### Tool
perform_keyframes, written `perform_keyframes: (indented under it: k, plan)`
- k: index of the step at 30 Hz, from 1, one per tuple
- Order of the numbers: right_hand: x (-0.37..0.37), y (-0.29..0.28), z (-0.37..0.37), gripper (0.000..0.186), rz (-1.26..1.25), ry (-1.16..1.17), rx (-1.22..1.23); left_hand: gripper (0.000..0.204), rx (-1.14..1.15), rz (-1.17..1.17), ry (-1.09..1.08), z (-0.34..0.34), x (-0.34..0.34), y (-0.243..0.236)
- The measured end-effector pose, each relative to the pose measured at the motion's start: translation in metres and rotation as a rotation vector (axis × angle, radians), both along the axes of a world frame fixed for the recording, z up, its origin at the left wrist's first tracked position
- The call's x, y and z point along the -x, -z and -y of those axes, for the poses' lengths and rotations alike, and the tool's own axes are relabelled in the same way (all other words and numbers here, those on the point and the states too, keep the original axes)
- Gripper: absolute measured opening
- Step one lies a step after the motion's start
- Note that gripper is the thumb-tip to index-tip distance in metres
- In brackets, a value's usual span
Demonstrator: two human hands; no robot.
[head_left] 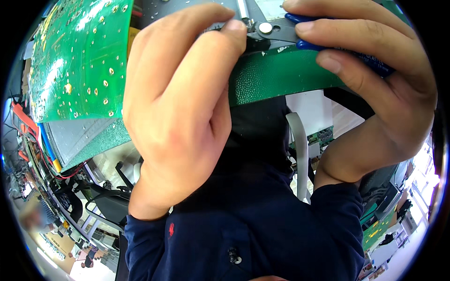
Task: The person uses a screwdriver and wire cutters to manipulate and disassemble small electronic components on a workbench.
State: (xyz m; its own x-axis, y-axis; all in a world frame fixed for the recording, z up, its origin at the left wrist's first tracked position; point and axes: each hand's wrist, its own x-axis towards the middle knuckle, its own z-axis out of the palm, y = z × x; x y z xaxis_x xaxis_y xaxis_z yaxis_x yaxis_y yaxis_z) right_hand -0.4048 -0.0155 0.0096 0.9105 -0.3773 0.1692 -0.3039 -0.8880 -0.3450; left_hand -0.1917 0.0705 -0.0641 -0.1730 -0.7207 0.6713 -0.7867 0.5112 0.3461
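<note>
My right hand (pixel 375 51) is closed around the blue handles of a pair of small cutting pliers (pixel 280 33). The dark metal head and round silver pivot of the pliers point left, toward my left hand (pixel 176 98). That hand is closed in a pinch, thumb and forefinger together right beside the plier jaws. What it pinches is mostly hidden behind the fingers; only a dark bit shows at their tips. A thin silver rod-like piece (pixel 242 9) stands at the jaws; whether they grip it I cannot tell.
A large green circuit board (pixel 84 65) with solder points lies left of my left hand. Beneath is a green mat (pixel 281 72) along the table edge. Red and blue-yellow tool handles (pixel 49 147) are at the far left. A chair's grey armrest (pixel 298 150) stands below the edge.
</note>
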Motion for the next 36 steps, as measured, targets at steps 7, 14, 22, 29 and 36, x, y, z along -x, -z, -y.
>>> perform_keyframes:
  k: [7, 14, 22, 29, 36]
  plan:
    - [-0.005, -0.006, 0.001, 0.029, -0.007, 0.002, 0.003, 0.016, 0.006, 0.001, 0.034, 0.004, -0.002, -0.001]
    - [-0.012, -0.015, 0.0, 0.027, -0.023, 0.003, 0.004, 0.019, 0.025, 0.008, 0.054, 0.004, -0.002, -0.001]
    - [-0.014, -0.003, -0.009, 0.026, 0.16, 0.07, -0.025, 0.013, 0.08, 0.046, 0.048, 0.005, -0.002, -0.001]
    - [-0.009, 0.0, -0.01, 0.025, 0.203, 0.125, -0.037, 0.021, 0.033, -0.018, 0.058, 0.001, -0.005, -0.003]
    - [-0.001, 0.006, -0.009, 0.028, 0.217, 0.149, -0.109, 0.026, -0.168, -0.266, 0.057, 0.001, -0.009, -0.002]
